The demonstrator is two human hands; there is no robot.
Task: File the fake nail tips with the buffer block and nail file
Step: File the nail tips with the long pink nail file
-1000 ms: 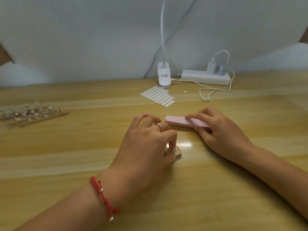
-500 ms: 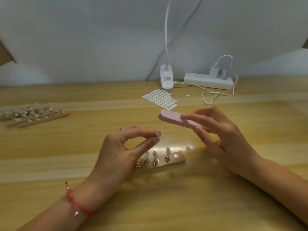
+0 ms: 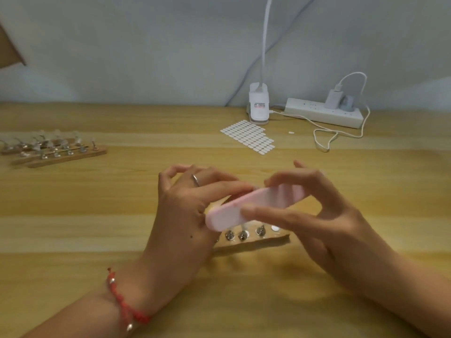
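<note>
Buffer meets the pinched tip above the tabletop (image 3: 73, 228).
My right hand (image 3: 324, 223) holds the pink buffer block (image 3: 258, 203) by its long edges, fingers narrow, ready to stroke. My left hand (image 3: 180, 208) pinches against it, the nail tip hidden behind. The wooden holder (image 3: 268, 241) lies underneath. Half a second ago, block and pinch were apart.

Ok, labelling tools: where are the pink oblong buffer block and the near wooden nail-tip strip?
pink oblong buffer block (image 3: 273, 200), head view, broad top face
near wooden nail-tip strip (image 3: 278, 239), head view, bare right end
</note>
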